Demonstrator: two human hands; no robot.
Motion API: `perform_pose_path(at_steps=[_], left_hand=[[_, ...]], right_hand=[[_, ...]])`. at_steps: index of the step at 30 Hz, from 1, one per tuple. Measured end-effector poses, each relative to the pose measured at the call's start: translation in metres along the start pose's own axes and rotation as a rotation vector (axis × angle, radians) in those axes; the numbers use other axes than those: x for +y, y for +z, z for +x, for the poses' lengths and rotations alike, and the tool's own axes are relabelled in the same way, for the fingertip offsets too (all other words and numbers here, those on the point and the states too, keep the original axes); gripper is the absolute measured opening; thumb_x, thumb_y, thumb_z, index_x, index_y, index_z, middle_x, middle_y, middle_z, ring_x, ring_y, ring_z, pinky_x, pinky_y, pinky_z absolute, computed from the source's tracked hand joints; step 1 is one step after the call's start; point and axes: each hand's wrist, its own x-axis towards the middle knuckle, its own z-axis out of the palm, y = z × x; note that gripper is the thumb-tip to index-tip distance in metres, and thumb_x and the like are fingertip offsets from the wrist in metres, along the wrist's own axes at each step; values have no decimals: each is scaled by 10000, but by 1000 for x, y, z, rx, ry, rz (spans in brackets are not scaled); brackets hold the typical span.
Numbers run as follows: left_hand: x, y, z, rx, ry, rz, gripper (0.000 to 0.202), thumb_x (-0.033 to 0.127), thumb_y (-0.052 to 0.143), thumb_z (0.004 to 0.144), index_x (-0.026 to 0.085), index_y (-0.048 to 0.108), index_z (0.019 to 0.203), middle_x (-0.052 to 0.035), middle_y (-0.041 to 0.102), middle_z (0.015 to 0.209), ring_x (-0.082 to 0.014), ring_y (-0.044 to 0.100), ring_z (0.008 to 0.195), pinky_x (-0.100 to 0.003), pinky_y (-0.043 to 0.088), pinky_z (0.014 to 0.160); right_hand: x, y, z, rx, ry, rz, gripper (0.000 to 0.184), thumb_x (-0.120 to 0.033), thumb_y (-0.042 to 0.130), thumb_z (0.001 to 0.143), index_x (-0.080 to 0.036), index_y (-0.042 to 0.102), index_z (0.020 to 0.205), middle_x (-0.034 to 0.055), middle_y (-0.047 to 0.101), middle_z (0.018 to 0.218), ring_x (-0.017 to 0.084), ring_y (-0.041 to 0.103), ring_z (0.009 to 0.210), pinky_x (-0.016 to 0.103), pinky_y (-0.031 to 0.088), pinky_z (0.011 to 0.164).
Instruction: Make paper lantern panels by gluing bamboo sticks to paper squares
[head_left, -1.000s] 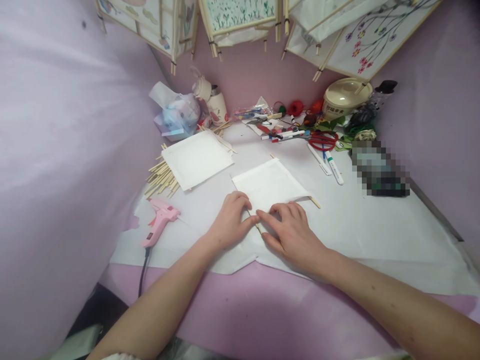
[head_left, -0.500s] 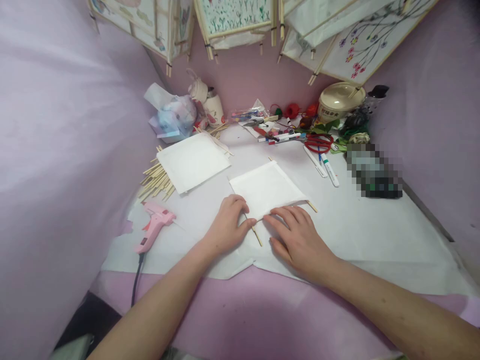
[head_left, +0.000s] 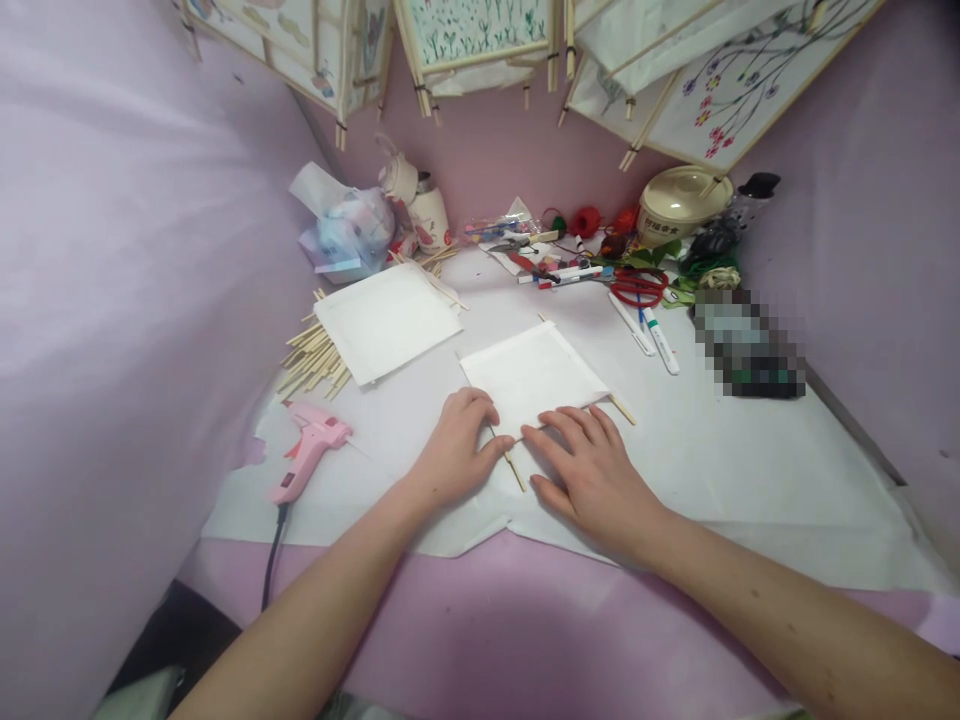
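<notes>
A white paper panel on thin bamboo sticks (head_left: 532, 370) lies flat on the table before me, with stick ends poking out past its corners. At its near left corner my left hand (head_left: 459, 445) grips it, fingers curled along the left side and thumb at the near edge. My right hand (head_left: 589, 462) is open, its fingers spread with their tips along the panel's near edge. The right thumb rests apart, close to the white table covering. A stick end (head_left: 514, 471) shows between the two hands.
On the left lie a pink glue gun (head_left: 311, 450) with its cord, another white panel (head_left: 388, 322) and a pile of bamboo sticks (head_left: 311, 355). Pens (head_left: 660, 342), red-handled scissors (head_left: 639, 288) and a bowl (head_left: 682, 205) sit at the back. Painted lanterns (head_left: 480, 40) hang above.
My right hand has shifted slightly left along the near edge, its fingers now further onto the paper. My left hand stays at the corner.
</notes>
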Motion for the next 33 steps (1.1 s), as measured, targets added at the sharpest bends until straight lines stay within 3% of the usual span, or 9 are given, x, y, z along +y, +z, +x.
perform_pose_path(at_steps=[12,17,23,33], left_hand=[[-1,1,0,-11,-5,10,151,296,618,875,213,523,958,-78,520,1139,-251,477,1117,-426,417,990],[-1,0,0,1,16,18,145,286,614,880,214,524,968,-79,510,1155,-249,471,1121,-426,411,989],[-2,1,0,-18,0,29,128,296,597,887,223,522,961,-79,507,1184,-260,468,1147,-434,415,984],[-1,-1,-1,-39,-11,41,119,305,578,898,222,525,965,-77,503,1187,-260,459,1150,-436,421,978]], right_hand=[[-1,-1,6,-68,27,15,440,-399,530,908,-239,553,1318,112,553,1341,323,399,1283,592,190,1120],[3,-14,-2,-33,14,25,459,-406,498,935,-236,518,1361,110,516,1404,309,382,1326,579,165,1145],[22,-25,-18,22,126,-29,325,-355,475,949,-197,603,1203,104,613,1265,259,501,1228,518,192,1159],[35,-15,-15,-4,198,-104,452,-399,448,956,-203,508,1359,118,505,1439,285,358,1400,545,175,1165]])
